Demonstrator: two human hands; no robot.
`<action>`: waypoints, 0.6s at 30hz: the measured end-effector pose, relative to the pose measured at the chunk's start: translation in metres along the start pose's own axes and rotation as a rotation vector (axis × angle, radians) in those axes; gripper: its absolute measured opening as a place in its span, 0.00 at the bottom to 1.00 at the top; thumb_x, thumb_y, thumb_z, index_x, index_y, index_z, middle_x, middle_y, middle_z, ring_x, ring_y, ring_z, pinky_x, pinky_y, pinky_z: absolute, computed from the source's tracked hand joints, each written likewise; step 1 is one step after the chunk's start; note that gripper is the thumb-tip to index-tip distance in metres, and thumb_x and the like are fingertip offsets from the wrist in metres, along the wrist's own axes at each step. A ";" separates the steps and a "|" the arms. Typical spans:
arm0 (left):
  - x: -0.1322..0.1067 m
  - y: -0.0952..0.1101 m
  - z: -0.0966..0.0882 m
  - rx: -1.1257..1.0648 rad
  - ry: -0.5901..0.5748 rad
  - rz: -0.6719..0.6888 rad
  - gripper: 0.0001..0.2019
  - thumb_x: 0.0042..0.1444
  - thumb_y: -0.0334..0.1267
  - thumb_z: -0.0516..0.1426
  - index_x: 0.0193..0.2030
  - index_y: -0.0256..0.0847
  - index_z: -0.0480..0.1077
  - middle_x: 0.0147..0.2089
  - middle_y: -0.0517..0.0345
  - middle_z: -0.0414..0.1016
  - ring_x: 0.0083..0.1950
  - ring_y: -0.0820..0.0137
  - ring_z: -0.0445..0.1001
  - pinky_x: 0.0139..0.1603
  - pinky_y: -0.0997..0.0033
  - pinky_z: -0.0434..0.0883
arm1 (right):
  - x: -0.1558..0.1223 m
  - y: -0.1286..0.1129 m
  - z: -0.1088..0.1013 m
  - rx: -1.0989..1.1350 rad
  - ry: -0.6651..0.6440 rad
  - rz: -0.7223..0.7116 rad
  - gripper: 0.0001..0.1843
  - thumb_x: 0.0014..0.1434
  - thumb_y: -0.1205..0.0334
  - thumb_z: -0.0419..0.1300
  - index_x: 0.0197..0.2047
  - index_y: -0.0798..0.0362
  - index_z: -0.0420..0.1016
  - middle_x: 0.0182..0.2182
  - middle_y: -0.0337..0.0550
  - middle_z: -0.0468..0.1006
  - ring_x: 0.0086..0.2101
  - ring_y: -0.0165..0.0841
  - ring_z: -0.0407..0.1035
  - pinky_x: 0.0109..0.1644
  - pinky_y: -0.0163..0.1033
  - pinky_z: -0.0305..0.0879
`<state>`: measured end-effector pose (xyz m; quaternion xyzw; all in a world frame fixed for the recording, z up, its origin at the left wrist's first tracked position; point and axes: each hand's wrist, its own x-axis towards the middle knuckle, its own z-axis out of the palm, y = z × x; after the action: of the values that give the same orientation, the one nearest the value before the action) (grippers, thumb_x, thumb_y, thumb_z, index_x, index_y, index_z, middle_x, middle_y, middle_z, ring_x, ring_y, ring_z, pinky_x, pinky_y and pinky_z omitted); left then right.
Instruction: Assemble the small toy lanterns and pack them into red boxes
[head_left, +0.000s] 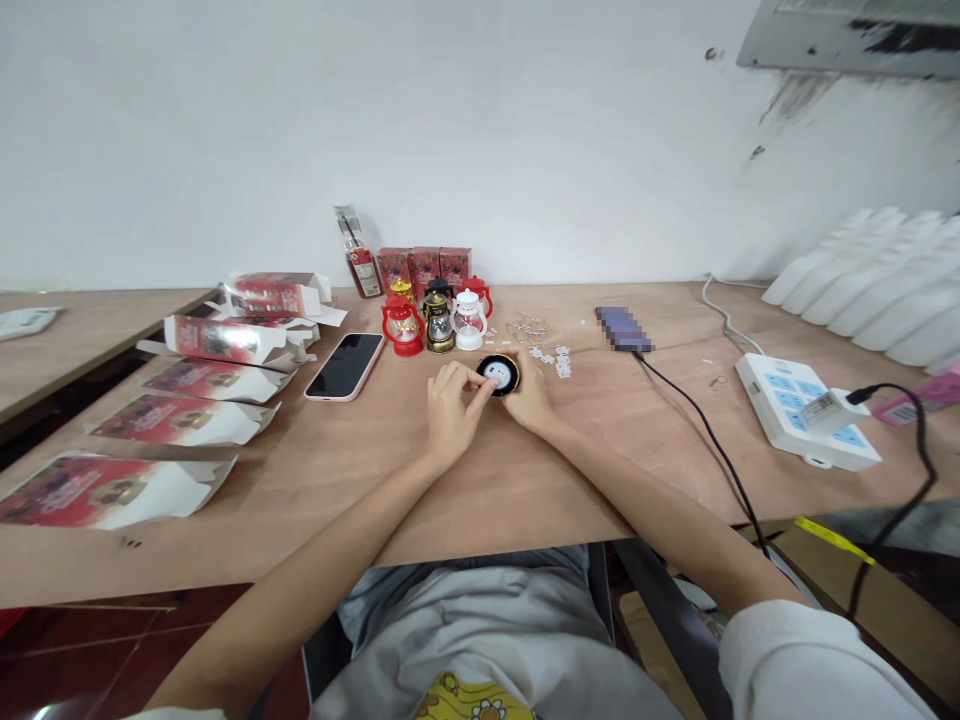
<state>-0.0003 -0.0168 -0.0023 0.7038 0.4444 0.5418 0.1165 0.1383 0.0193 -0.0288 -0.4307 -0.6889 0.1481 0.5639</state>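
My right hand (529,394) is wrapped round the far side of a small lantern (513,362), whose round black base with a gold edge and a white disc faces up. My left hand (454,405) is closed, its thumb and forefinger pinched over the white disc; anything between the tips is too small to make out. Just beyond stand several mini lanterns, among them a red one (405,328), a black-and-gold one (439,325) and a white one (469,322). Small white plastic pieces (562,362) and thin wire handles (527,327) lie close to my right hand.
Open red-and-white cartons (180,410) line the left side, beside a phone (345,367). Small red boxes (425,265) and a bottle (364,268) stand by the wall. To the right are a cabled phone (622,327), a power strip (780,390) and white bundles (862,280).
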 end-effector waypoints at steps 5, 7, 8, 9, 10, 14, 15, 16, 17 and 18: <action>0.003 -0.005 0.006 -0.318 0.026 -0.273 0.17 0.44 0.44 0.66 0.36 0.40 0.66 0.36 0.60 0.70 0.31 0.75 0.66 0.34 0.73 0.63 | 0.000 -0.002 0.000 0.008 -0.001 0.005 0.20 0.45 0.68 0.57 0.44 0.50 0.64 0.41 0.45 0.75 0.42 0.40 0.70 0.47 0.46 0.66; 0.005 -0.006 0.008 -0.467 -0.058 -0.387 0.20 0.42 0.46 0.66 0.37 0.39 0.67 0.35 0.60 0.71 0.31 0.75 0.67 0.33 0.74 0.63 | 0.000 -0.003 0.000 0.004 0.007 0.009 0.19 0.46 0.68 0.57 0.44 0.50 0.64 0.40 0.46 0.75 0.42 0.40 0.70 0.47 0.46 0.66; 0.006 -0.006 0.008 -0.524 -0.101 -0.436 0.20 0.41 0.47 0.66 0.36 0.38 0.67 0.33 0.60 0.71 0.30 0.75 0.67 0.32 0.74 0.64 | 0.000 -0.003 0.000 0.000 0.009 0.009 0.19 0.46 0.68 0.57 0.43 0.50 0.64 0.40 0.46 0.75 0.42 0.40 0.70 0.47 0.46 0.66; 0.006 -0.005 0.008 -0.565 -0.132 -0.476 0.20 0.40 0.48 0.66 0.34 0.38 0.67 0.31 0.60 0.71 0.30 0.75 0.67 0.32 0.75 0.64 | 0.000 -0.003 -0.001 -0.006 0.012 0.007 0.19 0.46 0.67 0.57 0.43 0.50 0.64 0.40 0.45 0.75 0.42 0.40 0.70 0.47 0.46 0.66; 0.007 -0.004 0.007 -0.592 -0.147 -0.504 0.20 0.39 0.48 0.67 0.32 0.37 0.67 0.29 0.61 0.71 0.29 0.75 0.67 0.31 0.75 0.64 | 0.000 -0.003 -0.001 -0.014 0.010 0.004 0.18 0.46 0.67 0.57 0.43 0.50 0.64 0.40 0.45 0.76 0.42 0.40 0.70 0.47 0.47 0.66; 0.007 0.000 0.005 -0.644 -0.128 -0.535 0.21 0.34 0.47 0.69 0.27 0.37 0.66 0.27 0.62 0.71 0.29 0.75 0.68 0.31 0.75 0.66 | 0.000 -0.003 -0.003 -0.023 -0.021 -0.016 0.20 0.45 0.67 0.58 0.44 0.50 0.64 0.41 0.46 0.76 0.43 0.41 0.70 0.47 0.48 0.66; 0.007 0.000 0.005 -0.647 -0.121 -0.535 0.21 0.34 0.47 0.69 0.27 0.37 0.66 0.27 0.63 0.71 0.29 0.75 0.68 0.31 0.75 0.66 | 0.000 -0.002 -0.003 -0.022 -0.029 -0.020 0.20 0.45 0.67 0.58 0.44 0.50 0.64 0.41 0.46 0.76 0.42 0.41 0.70 0.47 0.48 0.67; 0.007 0.000 0.005 -0.646 -0.114 -0.535 0.21 0.33 0.47 0.69 0.26 0.37 0.66 0.26 0.63 0.70 0.28 0.75 0.68 0.32 0.75 0.66 | 0.000 -0.002 -0.002 -0.020 -0.033 -0.025 0.19 0.46 0.66 0.58 0.44 0.50 0.64 0.41 0.46 0.76 0.42 0.41 0.70 0.47 0.48 0.67; 0.007 0.000 0.005 -0.641 -0.107 -0.534 0.21 0.33 0.47 0.69 0.26 0.37 0.65 0.26 0.63 0.70 0.28 0.76 0.68 0.32 0.75 0.66 | 0.000 -0.002 -0.002 -0.019 -0.034 -0.032 0.19 0.46 0.66 0.59 0.44 0.49 0.64 0.41 0.45 0.76 0.42 0.41 0.70 0.46 0.48 0.67; 0.007 0.000 0.005 -0.633 -0.097 -0.531 0.20 0.33 0.46 0.69 0.26 0.37 0.66 0.25 0.63 0.70 0.28 0.76 0.68 0.33 0.75 0.66 | 0.000 -0.002 -0.002 -0.021 -0.033 -0.041 0.18 0.47 0.65 0.59 0.44 0.49 0.64 0.40 0.45 0.76 0.42 0.41 0.70 0.46 0.48 0.67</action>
<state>0.0043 -0.0104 0.0004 0.5188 0.4159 0.5690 0.4839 0.1392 0.0170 -0.0268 -0.4197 -0.7084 0.1364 0.5508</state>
